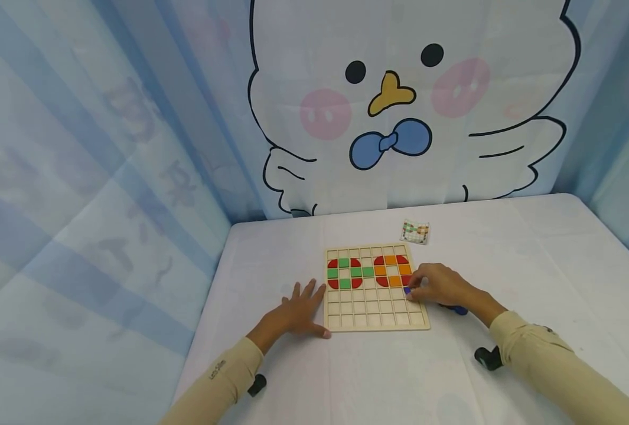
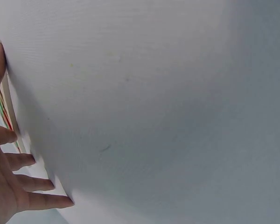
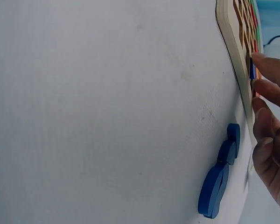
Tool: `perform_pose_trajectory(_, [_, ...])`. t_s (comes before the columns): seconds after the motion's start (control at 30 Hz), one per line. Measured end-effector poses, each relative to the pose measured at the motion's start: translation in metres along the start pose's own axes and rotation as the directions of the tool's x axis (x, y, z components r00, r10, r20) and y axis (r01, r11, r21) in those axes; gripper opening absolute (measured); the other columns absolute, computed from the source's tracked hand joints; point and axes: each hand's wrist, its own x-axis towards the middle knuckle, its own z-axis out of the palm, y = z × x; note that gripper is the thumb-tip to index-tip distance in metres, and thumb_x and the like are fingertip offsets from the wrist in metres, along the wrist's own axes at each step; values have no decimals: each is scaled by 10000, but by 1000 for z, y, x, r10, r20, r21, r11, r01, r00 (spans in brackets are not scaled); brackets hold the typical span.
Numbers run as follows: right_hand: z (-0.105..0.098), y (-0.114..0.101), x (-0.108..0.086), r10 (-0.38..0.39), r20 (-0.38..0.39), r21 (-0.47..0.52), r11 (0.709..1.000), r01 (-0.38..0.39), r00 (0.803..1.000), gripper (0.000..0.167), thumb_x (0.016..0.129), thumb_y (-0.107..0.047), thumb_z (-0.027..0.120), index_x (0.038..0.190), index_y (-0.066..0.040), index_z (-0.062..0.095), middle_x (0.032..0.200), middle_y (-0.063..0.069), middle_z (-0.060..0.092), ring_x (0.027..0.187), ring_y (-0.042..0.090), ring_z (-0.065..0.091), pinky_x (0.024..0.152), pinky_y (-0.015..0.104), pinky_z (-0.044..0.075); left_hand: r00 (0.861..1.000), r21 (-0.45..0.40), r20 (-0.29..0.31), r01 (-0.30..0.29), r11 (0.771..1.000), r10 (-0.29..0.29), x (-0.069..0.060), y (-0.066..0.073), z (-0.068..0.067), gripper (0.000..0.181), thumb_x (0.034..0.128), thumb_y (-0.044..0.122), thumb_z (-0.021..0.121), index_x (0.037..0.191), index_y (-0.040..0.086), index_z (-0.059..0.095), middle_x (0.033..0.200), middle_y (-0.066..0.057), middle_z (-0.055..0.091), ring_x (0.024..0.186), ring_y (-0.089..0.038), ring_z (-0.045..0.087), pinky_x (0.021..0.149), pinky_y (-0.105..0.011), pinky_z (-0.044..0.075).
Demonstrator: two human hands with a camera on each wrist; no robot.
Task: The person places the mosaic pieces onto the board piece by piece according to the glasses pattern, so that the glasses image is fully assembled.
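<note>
A square wooden grid board (image 1: 357, 321) lies on the table, with red, green and orange tiles in its upper rows forming two ring shapes. A single green tile (image 1: 368, 271) sits between the rings. My left hand (image 1: 295, 310) is spread flat, its thumb and fingertips at the board's left edge. Over the right edge, my right hand (image 1: 442, 286) pinches a small blue tile (image 3: 252, 68) between thumb and finger, at a cell just below the orange-and-red ring. Several loose blue pieces (image 3: 214, 186) lie on the table beside the board, partly hidden under the right hand in the head view.
A small printed card (image 1: 416, 232) with a coloured pattern lies behind the board's far right corner. White cloth covers the table (image 1: 527, 254). A curtain with a cartoon bird (image 1: 391, 94) hangs at the back. Dark camera mounts (image 1: 488, 358) show at both wrists.
</note>
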Motion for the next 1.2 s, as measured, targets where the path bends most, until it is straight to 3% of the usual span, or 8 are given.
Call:
perform_pose_trajectory(0.33, [-1, 1, -2, -29, -15, 1, 1000, 29, 999, 122, 857, -326, 795, 887, -210, 778, 922, -59, 648, 900, 161, 568, 825, 382, 495, 1000, 12, 5, 5, 1000, -5, 0, 0, 0, 1138, 747, 630, 791, 1620, 208, 195, 1692, -124, 134, 1517, -501, 134, 1095, -713, 316])
perform_pose_trajectory(0.53, [-8, 10, -9, -49, -34, 37, 998, 50, 998, 232, 911, -312, 739, 1056, -132, 758, 954, -43, 680, 836, 141, 535, 743, 309, 479, 1000, 3, 2, 12, 1000, -12, 2, -1, 1, 1140, 744, 622, 796, 1621, 222, 188, 1696, -114, 123, 1523, -493, 123, 1099, -716, 306])
perform_pose_trajectory(0.7, [-14, 26, -23, -16, -46, 42, 999, 18, 999, 287, 924, -290, 725, 1130, -90, 724, 956, -36, 668, 804, 133, 508, 682, 252, 463, 1000, -3, -2, 8, 1000, -8, 2, -1, 1, 1140, 742, 621, 797, 1620, 217, 193, 1695, -115, 125, 1522, -494, 122, 1099, -716, 307])
perform_pose_trajectory(0.93, [-17, 41, -41, 7, -2, 44, 999, -7, 1000, 306, 859, -331, 795, 1084, -131, 742, 1007, -48, 682, 854, 134, 525, 738, 257, 483, 1000, 0, -5, 5, 1000, -5, 2, 0, 2, 1144, 739, 617, 801, 1620, 215, 193, 1694, -117, 130, 1522, -493, 127, 1095, -718, 310])
perform_pose_trajectory(1.2, [-14, 43, -46, 12, 24, 67, 998, -14, 1000, 181, 869, -302, 786, 1001, -179, 762, 961, -66, 644, 856, 139, 518, 734, 263, 464, 1000, -1, -3, -1, 1000, 1, -1, 0, 0, 1142, 743, 613, 801, 1622, 218, 188, 1694, -118, 128, 1519, -499, 130, 1095, -721, 305])
